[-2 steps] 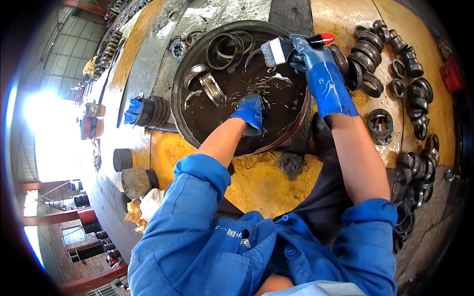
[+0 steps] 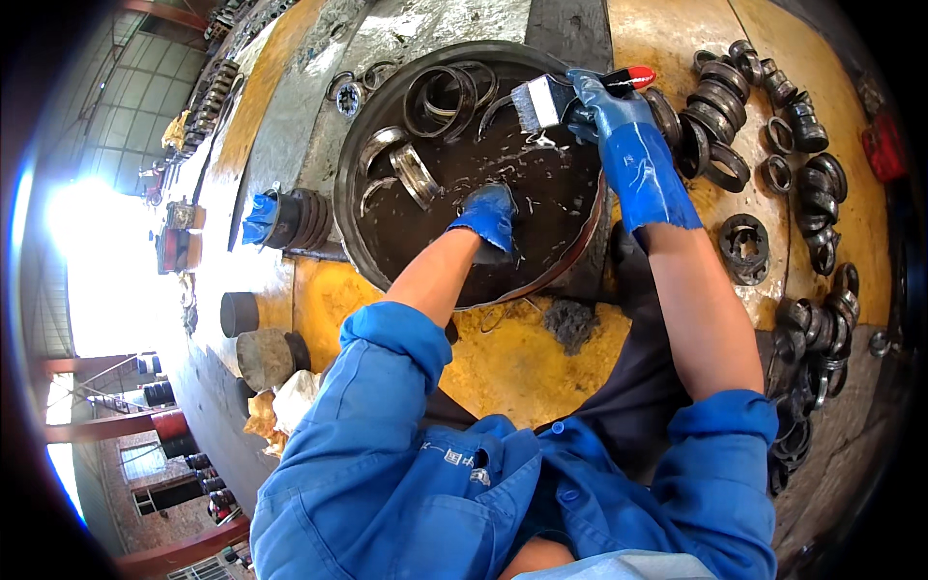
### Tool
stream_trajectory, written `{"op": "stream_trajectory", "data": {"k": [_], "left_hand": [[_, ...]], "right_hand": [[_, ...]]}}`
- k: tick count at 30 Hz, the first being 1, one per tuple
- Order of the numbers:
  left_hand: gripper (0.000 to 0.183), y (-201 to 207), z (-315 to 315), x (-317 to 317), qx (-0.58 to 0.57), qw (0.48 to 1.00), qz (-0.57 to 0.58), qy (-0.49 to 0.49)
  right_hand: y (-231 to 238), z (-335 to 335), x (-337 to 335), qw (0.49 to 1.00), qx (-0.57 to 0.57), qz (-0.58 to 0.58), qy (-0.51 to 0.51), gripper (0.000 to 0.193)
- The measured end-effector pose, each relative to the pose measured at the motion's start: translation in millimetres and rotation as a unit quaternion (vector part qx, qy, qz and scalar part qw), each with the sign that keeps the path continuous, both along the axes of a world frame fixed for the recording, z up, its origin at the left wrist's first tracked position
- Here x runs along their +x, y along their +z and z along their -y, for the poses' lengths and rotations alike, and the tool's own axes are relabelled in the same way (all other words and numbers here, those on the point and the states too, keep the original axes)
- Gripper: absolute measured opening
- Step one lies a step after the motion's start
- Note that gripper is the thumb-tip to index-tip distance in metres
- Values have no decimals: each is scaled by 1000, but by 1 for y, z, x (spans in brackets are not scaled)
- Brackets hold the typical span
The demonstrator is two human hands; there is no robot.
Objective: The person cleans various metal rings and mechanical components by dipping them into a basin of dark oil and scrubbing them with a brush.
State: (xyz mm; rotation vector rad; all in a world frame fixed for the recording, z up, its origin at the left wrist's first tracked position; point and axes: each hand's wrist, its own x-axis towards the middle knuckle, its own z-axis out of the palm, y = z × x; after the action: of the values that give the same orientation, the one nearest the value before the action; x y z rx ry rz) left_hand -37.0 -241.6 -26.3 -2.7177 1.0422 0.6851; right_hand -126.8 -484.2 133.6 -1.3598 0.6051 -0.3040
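Note:
My left hand (image 2: 488, 215), in a blue rubber glove, dips into the dark liquid of a round tub (image 2: 346, 208). Its fingers are under the surface, so whether they hold anything is hidden. At the tub's far right rim my right hand (image 2: 604, 108), gloved in blue too, is closed round a paintbrush (image 2: 543, 102) with a red-tipped black handle and pale bristles pointing left. Metal bearing rings lie in the tub: a shiny grooved ring (image 2: 416, 176) left of my left hand, and a larger thin ring (image 2: 440, 101) leaning near the far wall.
Right of the tub stand rows of dark bearing rings (image 2: 717, 101) and a caged bearing (image 2: 744, 247). A stack of rings with a blue cloth or glove (image 2: 261, 218) on its end is at the left. A dark clump of fibres (image 2: 570, 324) lies on the yellow surface before me.

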Motion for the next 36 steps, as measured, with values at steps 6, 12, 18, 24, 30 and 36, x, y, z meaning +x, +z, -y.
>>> {"op": "stream_trajectory", "data": {"k": [6, 12, 18, 24, 30, 36], "left_hand": [[35, -3, -11, -2, -175, 970, -125, 112], [50, -39, -6, -3, -308, 807, -256, 434], [56, -79, -31, 31, -289, 932, 62, 211], [39, 34, 27, -19, -312, 692, -390, 521], [43, -16, 4, 7, -366, 729, -396, 422], [43, -103, 3, 33, -305, 733, -319, 517]], "right_hand": [[-4, 5, -1, 1000, -5, -7, -4, 51], [-9, 9, -1, 1000, -14, -16, -8, 52], [-5, 6, 0, 1000, -11, -16, 0, 53], [-20, 25, 0, 999, -23, -34, -16, 54], [-19, 20, 7, 999, -22, -39, -2, 54], [-23, 25, 8, 998, -33, -60, -4, 55]]}}
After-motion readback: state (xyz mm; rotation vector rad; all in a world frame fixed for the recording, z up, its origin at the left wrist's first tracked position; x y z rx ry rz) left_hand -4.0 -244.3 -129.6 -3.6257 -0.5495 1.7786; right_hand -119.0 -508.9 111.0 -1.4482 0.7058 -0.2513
